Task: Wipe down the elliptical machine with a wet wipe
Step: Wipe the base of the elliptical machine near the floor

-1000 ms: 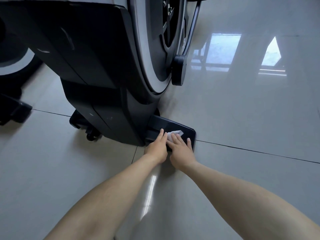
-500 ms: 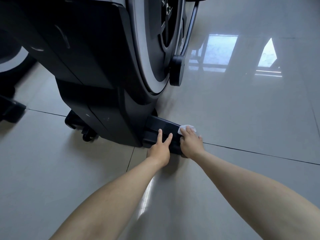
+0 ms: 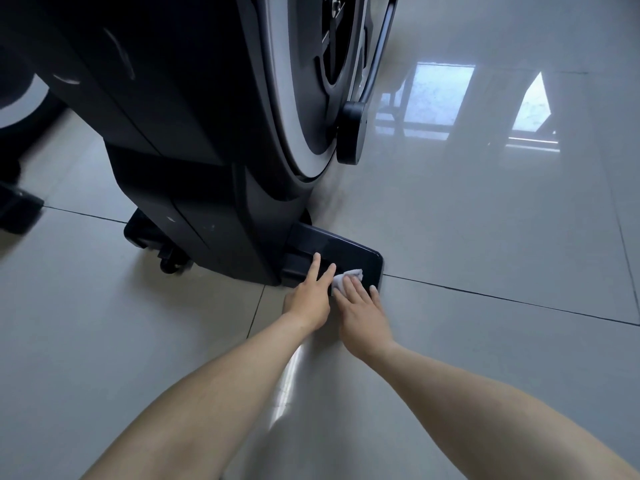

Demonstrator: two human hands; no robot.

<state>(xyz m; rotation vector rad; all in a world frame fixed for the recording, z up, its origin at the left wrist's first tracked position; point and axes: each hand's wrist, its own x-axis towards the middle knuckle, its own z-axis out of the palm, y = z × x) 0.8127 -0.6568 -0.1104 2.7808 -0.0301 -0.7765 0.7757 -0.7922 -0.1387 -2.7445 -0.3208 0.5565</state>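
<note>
The dark elliptical machine (image 3: 180, 140) fills the upper left, with its big flywheel cover and a black base foot (image 3: 349, 252) sticking out onto the floor. My right hand (image 3: 360, 306) presses a small white wet wipe (image 3: 348, 278) flat against the near side of that foot, fingers straight. My left hand (image 3: 310, 294) rests beside it with two fingers spread on the foot's top. Most of the wipe is hidden under my right fingers.
Glossy pale floor tiles (image 3: 485, 237) spread to the right and front, reflecting windows. A crank arm end (image 3: 351, 133) hangs beside the flywheel. A transport wheel (image 3: 171, 261) sits under the base at left. Another dark machine part (image 3: 17, 209) lies at far left.
My right hand slid the wipe back left from the foot's outer end to its near side. My left hand stayed on the foot, shifting slightly.
</note>
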